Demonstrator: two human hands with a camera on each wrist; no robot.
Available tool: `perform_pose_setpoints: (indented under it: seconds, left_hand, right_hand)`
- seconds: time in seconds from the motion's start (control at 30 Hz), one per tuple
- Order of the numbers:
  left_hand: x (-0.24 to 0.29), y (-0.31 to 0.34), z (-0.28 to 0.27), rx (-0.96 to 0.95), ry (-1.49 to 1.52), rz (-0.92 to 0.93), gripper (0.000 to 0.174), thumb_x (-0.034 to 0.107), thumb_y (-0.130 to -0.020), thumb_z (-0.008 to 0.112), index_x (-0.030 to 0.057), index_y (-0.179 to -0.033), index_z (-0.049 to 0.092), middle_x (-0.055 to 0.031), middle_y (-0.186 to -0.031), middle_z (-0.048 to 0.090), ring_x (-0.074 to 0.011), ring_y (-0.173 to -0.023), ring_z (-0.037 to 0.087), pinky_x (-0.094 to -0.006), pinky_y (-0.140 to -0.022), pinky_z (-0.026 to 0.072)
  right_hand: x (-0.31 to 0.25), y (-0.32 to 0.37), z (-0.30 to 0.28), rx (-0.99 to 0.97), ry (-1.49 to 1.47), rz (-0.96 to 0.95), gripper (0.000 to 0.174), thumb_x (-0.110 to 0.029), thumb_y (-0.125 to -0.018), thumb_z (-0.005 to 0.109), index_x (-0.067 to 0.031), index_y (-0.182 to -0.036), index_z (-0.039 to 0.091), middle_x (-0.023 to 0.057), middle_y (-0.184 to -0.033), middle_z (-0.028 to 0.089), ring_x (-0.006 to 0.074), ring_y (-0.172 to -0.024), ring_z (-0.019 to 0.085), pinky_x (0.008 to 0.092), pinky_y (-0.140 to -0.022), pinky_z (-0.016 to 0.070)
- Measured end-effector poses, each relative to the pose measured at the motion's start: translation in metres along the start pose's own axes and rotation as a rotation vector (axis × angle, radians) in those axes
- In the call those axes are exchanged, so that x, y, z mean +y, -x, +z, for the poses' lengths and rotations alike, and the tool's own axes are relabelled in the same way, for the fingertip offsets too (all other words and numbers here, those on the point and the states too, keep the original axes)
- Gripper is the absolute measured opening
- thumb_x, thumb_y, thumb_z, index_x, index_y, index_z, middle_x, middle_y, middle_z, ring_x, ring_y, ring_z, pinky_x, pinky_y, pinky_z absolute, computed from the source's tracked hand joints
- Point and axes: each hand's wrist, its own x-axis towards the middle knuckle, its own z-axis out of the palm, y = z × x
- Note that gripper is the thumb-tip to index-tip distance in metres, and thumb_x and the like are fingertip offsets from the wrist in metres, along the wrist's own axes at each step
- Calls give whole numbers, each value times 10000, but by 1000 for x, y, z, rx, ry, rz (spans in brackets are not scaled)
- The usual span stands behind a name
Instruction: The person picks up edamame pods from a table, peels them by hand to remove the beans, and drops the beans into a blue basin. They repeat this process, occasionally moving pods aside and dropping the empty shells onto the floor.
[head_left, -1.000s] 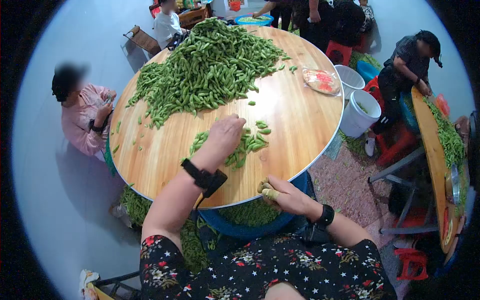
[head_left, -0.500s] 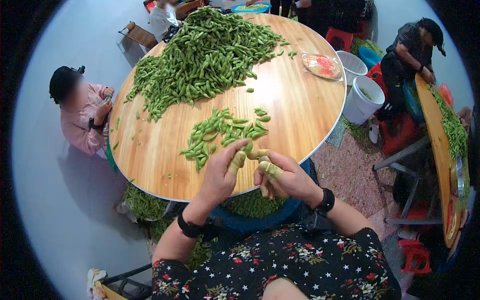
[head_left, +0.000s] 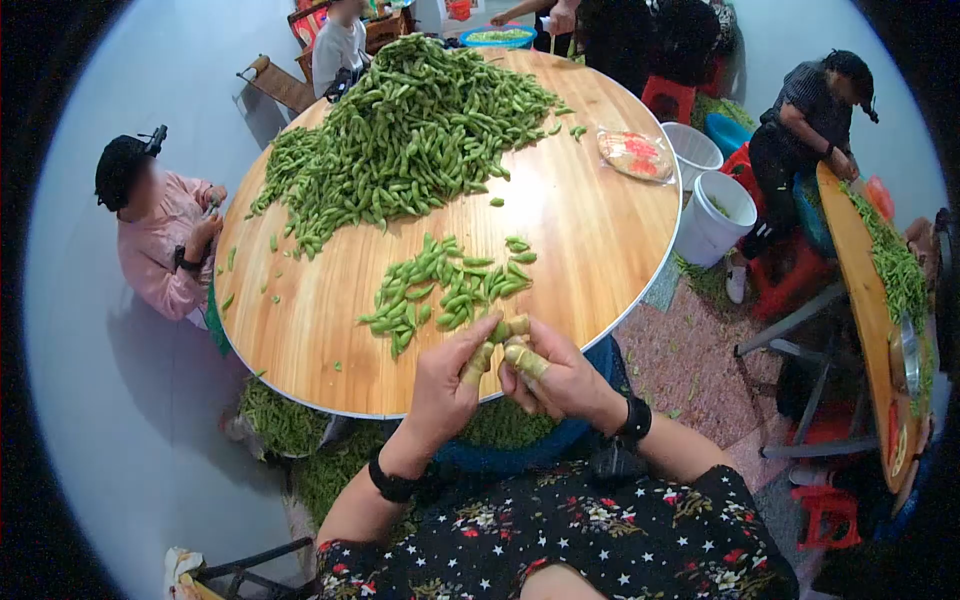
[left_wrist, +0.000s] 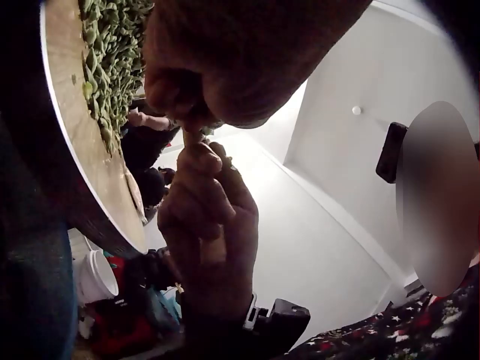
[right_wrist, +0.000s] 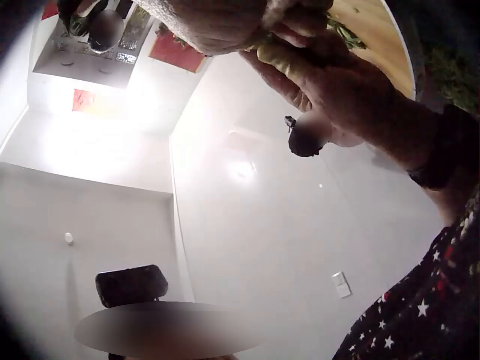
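Over the table's front edge, both hands meet at one green pod (head_left: 499,332). Thumb and forefinger of the left hand (head_left: 446,388) pinch it from the left; the right hand (head_left: 566,376) has its taped thumb and forefinger at its other side, remaining fingers curled. Yellowish tape wraps several fingertips. A loose group of pods (head_left: 457,284) lies just beyond the hands, with a tall heap of pods (head_left: 410,140) behind it. Close up in the left wrist view, the right hand (left_wrist: 206,214) touches the left hand (left_wrist: 232,60); the pod is hard to make out.
The round wooden table (head_left: 590,240) carries a clear packet (head_left: 636,155) at its right. White buckets (head_left: 716,222) stand beside it. A blue tub (head_left: 520,452) is under the front edge. People sit left and right; a second table (head_left: 850,270) is at far right.
The left hand has come back from the loose pods towards the body and meets the right hand, a pod between them. Over the last half second both hands stay together.
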Motion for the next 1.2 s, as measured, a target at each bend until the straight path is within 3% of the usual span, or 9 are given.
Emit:
perform_pose_setpoints:
  seconds: [0.37, 0.47, 0.57, 0.73, 0.83, 0.93, 1.07, 1.13, 1.2]
  left_hand:
    - [17, 19, -4, -38, -257, 266, 362, 27, -902, 521, 9, -1263, 544, -117, -873, 666, -157, -694, 619, -294, -641, 497]
    - [11, 24, 1, -87, 638, -483, 335, 156, -964, 505, 42, -1276, 544, 28, -827, 587, -44, -608, 494, -188, -525, 403]
    - [-10, 24, 7, -99, 922, -551, 337, 190, -964, 514, 64, -1275, 551, 45, -780, 550, -19, -582, 440, -136, -509, 335]
    - [-11, 22, 7, 89, -304, 196, 261, 7, -792, 702, -12, -1038, 617, -76, -773, 639, -117, -662, 588, -298, -579, 488]
    - [-16, 26, 11, 141, -427, 297, 171, 39, -839, 657, -11, -998, 616, -75, -755, 639, -121, -645, 592, -282, -557, 469]
    - [-13, 32, 11, 90, 188, -309, 129, 63, -880, 598, -7, -986, 618, -83, -731, 634, -137, -641, 604, -269, -549, 453]
    - [-15, 33, 11, 71, 291, -369, 129, 91, -900, 565, -3, -971, 617, -93, -729, 634, -134, -643, 612, -252, -560, 450]
    - [-16, 32, 10, 60, -75, -154, 113, 45, -856, 582, -5, -951, 618, -148, -742, 622, -274, -676, 620, -319, -619, 484]
    - [-14, 32, 12, 62, -112, -57, 120, 46, -856, 579, -5, -960, 608, -155, -773, 620, -292, -698, 618, -332, -622, 480]
  right_hand:
    - [-15, 17, 5, -100, 70, -3, 196, -230, -990, 425, -75, -1107, 452, 23, -742, 550, 74, -495, 490, 200, -415, 371]
    - [-5, 10, 4, -54, -328, 184, 172, -201, -988, 426, -81, -1105, 464, 32, -742, 569, 83, -479, 487, 191, -400, 380]
    - [2, 3, 7, 82, -404, 261, 173, -208, -988, 419, -78, -1096, 455, 43, -727, 571, 90, -466, 491, 191, -399, 386]
    - [9, 4, -4, 41, -224, 253, 190, -237, -987, 412, -73, -1075, 447, 52, -718, 586, 121, -442, 511, 227, -388, 402]
    - [8, 6, 0, 60, -95, 217, 169, -217, -981, 423, -66, -1049, 460, 49, -706, 585, 131, -449, 530, 236, -391, 413]
    - [5, 9, 10, 113, 157, 97, 164, -205, -979, 429, -56, -1021, 481, 39, -692, 580, 131, -456, 543, 236, -387, 415]
    - [2, 9, 3, 92, 176, 187, 190, -218, -956, 503, -58, -1058, 507, 26, -679, 557, 92, -488, 513, 231, -434, 409]
    - [14, 3, -2, 241, 767, -309, 221, -212, -897, 604, -41, -1024, 545, 0, -639, 501, 74, -558, 482, 249, -514, 409]
    - [6, 5, -2, 232, 751, -288, 209, -180, -863, 632, -26, -978, 550, 25, -637, 493, 96, -579, 478, 273, -542, 413]
